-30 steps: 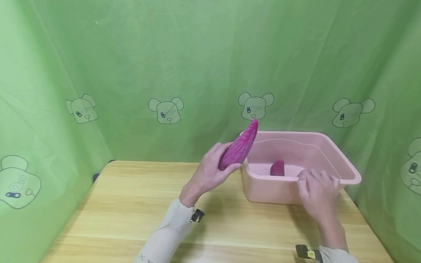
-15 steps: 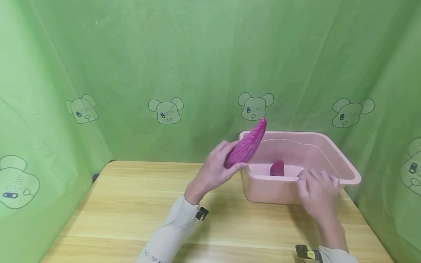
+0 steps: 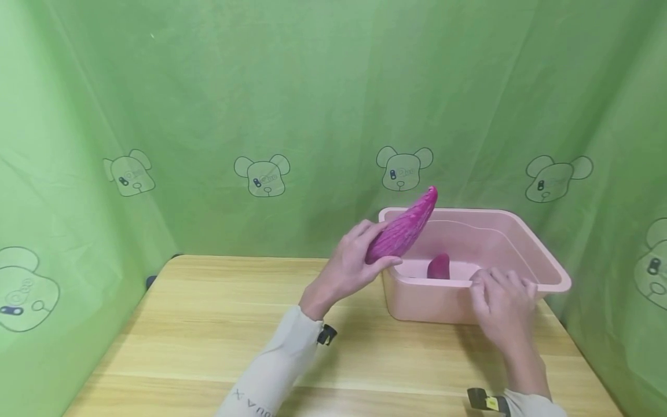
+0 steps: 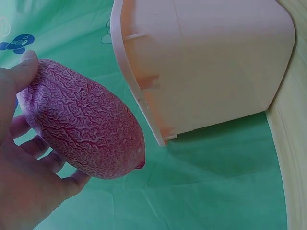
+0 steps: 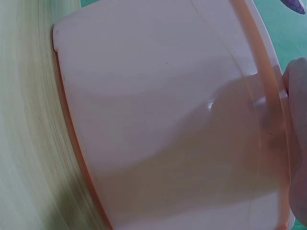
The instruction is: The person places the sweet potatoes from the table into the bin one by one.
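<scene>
My left hand point(image 3: 351, 263) holds a purple sweet potato point(image 3: 403, 231) with a wrinkled skin, thumb on one side and fingers on the other. Its pointed end tilts up to the right, over the left part of a pink plastic bin point(image 3: 432, 300). Up close in the left wrist view, the sweet potato point(image 4: 88, 122) shows deep creases beside the bin's outer wall point(image 4: 220, 62). My right hand point(image 3: 505, 307) grips the bin's near rim, fingers curled over it. Inside the bin stands a dark magenta, rounded piece point(image 3: 439, 266), its lower part hidden by the near wall.
The bin stands at the back right of a light wooden table point(image 3: 208, 336). Green curtains point(image 3: 312, 104) printed with bear heads hang behind the table and along both sides.
My left hand has moved steadily to the right with the sweet potato, bringing it over the bin's left edge. The right hand and the bin have stayed in place.
</scene>
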`<control>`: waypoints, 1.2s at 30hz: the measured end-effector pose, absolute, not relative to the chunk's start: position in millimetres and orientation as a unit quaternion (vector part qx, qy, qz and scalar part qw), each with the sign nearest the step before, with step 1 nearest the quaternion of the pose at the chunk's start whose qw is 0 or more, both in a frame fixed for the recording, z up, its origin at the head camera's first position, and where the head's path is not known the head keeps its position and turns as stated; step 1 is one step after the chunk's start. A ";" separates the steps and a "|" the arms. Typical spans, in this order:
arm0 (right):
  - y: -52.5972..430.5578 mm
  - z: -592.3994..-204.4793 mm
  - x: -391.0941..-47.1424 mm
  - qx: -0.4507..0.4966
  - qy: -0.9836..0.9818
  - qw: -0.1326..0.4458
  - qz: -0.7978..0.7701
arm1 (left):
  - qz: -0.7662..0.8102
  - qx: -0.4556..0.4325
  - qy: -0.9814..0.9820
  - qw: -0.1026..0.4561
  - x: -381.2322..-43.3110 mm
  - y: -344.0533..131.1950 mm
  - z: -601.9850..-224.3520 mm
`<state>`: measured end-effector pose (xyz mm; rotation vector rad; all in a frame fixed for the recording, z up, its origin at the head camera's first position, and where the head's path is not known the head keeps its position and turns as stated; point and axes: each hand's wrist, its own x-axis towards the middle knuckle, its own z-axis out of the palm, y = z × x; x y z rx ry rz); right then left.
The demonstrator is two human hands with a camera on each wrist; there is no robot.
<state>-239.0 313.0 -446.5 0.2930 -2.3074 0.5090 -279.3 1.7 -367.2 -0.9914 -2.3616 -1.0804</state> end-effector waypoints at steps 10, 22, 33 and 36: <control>312.6 -446.6 -238.8 0.113 -0.899 0.372 0.200 | -0.337 -0.354 -0.851 0.194 -282.2 13.1 -363.6; 312.4 -446.2 -239.2 0.114 -0.899 0.372 0.201 | -0.344 -0.366 -0.844 0.187 -282.3 24.4 -359.0; 313.6 -445.7 -238.1 0.114 -0.899 0.373 0.198 | -0.359 -0.386 -0.828 0.192 -280.7 30.7 -354.4; 313.9 -445.4 -237.4 0.114 -0.901 0.368 0.198 | -0.362 -0.387 -0.827 0.187 -280.0 34.2 -353.4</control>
